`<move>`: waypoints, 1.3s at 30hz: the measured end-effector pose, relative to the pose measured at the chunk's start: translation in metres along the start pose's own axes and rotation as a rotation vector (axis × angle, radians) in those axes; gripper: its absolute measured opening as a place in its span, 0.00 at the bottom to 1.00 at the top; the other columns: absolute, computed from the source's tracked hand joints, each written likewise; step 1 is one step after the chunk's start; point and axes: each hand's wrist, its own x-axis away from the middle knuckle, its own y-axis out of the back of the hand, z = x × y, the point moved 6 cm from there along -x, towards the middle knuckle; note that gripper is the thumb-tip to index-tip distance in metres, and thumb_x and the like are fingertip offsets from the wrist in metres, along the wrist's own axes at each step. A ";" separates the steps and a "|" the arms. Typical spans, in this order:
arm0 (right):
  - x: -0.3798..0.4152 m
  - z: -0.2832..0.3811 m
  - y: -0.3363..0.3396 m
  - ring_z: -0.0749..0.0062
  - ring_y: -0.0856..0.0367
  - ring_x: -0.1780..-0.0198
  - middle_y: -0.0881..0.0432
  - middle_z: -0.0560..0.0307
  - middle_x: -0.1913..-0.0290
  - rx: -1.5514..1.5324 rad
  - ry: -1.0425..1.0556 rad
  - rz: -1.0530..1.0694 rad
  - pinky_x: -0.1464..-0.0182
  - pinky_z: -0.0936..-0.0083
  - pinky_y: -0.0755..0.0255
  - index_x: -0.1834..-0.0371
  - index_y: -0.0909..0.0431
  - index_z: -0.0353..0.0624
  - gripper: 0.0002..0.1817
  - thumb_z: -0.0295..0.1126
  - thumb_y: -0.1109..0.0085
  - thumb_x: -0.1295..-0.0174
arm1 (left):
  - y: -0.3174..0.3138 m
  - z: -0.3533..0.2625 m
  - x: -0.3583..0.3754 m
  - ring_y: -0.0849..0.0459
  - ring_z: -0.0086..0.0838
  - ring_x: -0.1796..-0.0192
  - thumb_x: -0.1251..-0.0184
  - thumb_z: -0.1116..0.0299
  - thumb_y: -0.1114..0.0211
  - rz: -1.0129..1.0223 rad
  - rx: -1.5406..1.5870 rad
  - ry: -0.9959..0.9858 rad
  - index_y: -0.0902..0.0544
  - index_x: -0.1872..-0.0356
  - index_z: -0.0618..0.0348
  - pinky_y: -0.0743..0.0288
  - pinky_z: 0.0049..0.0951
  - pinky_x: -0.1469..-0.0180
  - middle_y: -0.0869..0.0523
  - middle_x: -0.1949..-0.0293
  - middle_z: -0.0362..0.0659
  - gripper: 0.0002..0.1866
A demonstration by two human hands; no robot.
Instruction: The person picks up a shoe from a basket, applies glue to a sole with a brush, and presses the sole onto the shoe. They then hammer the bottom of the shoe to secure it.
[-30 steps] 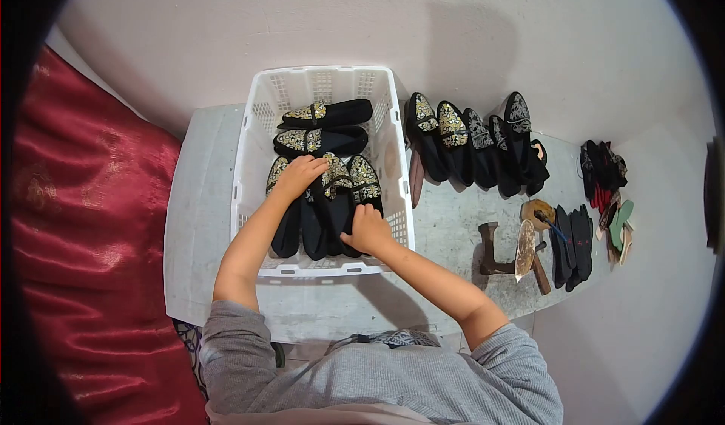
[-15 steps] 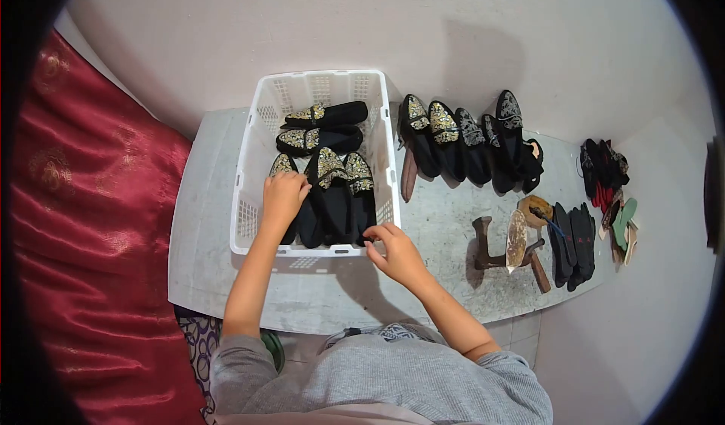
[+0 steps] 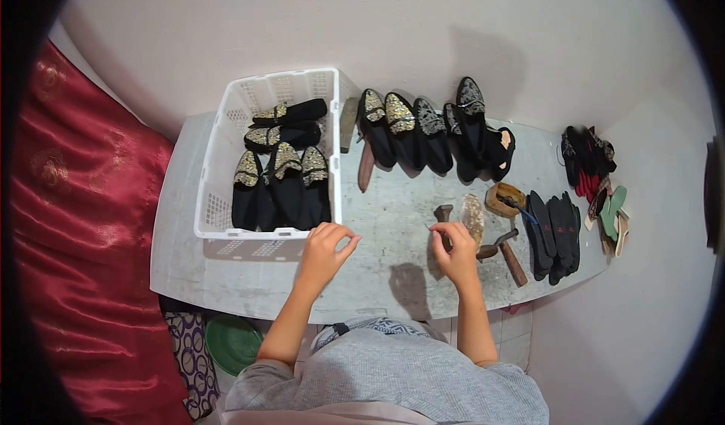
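Desk (image 3: 393, 221), pale and scuffed, set against a white wall. White plastic basket (image 3: 215, 213) at its left end, holding black embroidered slippers (image 3: 281, 187): three upright side by side, two more laid crosswise behind them. Row of like slippers (image 3: 423, 126) leaning outside the basket to its right. Iron shoe last (image 3: 472, 225) with a wooden-handled hammer (image 3: 507, 253) near the desk's front right; black soles (image 3: 555, 232) stacked further right; assorted sandals (image 3: 596, 172) at the far end. Red satin cloth (image 3: 83, 221) hangs to the left. Left hand (image 3: 326, 247) hovers just off the basket's near right corner, palm down, wrist straight, fingers loosely curled and empty, thumb out, touching nothing. Right hand (image 3: 457, 247) hangs above the desk right at the shoe last, forearm rising from below, fingers pinched lightly together; whether they hold some small thing I cannot tell. Handling note, as a judgement: the last looks heavy and top-weighted, so a grip low on its stem, with the other hand steadying the desk edge, would serve best; keep clear of the hammer handle lying alongside.
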 end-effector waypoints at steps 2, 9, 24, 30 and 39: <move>-0.001 -0.016 0.018 0.59 0.24 0.64 0.22 0.52 0.68 0.020 0.004 -0.005 0.62 0.70 0.31 0.68 0.22 0.40 0.05 0.22 0.43 0.48 | -0.038 -0.001 -0.010 0.21 0.35 0.63 0.46 0.68 0.33 0.093 0.071 -0.005 0.21 0.72 0.59 0.30 0.33 0.58 0.19 0.71 0.42 0.07; 0.001 -0.060 0.062 0.56 0.25 0.60 0.22 0.53 0.67 0.065 0.081 0.005 0.56 0.66 0.31 0.67 0.21 0.41 0.06 0.24 0.42 0.49 | -0.177 0.015 -0.080 0.21 0.39 0.59 0.46 0.67 0.35 0.317 0.178 0.170 0.25 0.57 0.59 0.30 0.37 0.55 0.20 0.65 0.47 0.15; 0.016 -0.118 0.075 0.55 0.27 0.49 0.26 0.51 0.52 -0.039 0.195 0.144 0.46 0.65 0.32 0.53 0.24 0.44 0.17 0.25 0.40 0.48 | -0.263 0.039 -0.107 0.26 0.44 0.49 0.43 0.65 0.38 0.105 -0.192 0.200 0.22 0.58 0.53 0.32 0.43 0.50 0.23 0.48 0.41 0.12; 0.010 -0.131 0.082 0.54 0.28 0.49 0.26 0.48 0.53 -0.089 0.112 0.111 0.47 0.67 0.34 0.54 0.25 0.41 0.16 0.24 0.43 0.47 | -0.159 -0.026 -0.076 0.26 0.33 0.54 0.40 0.62 0.39 -0.238 -0.166 -0.047 0.22 0.60 0.62 0.35 0.36 0.51 0.18 0.62 0.42 0.14; -0.005 -0.058 0.074 0.58 0.28 0.48 0.26 0.46 0.50 -0.469 0.190 0.291 0.46 0.70 0.34 0.48 0.28 0.39 0.17 0.33 0.48 0.38 | -0.100 -0.138 -0.022 0.33 0.12 0.68 0.29 0.53 0.50 0.419 1.008 0.390 0.26 0.69 0.61 0.39 0.14 0.66 0.27 0.73 0.32 0.19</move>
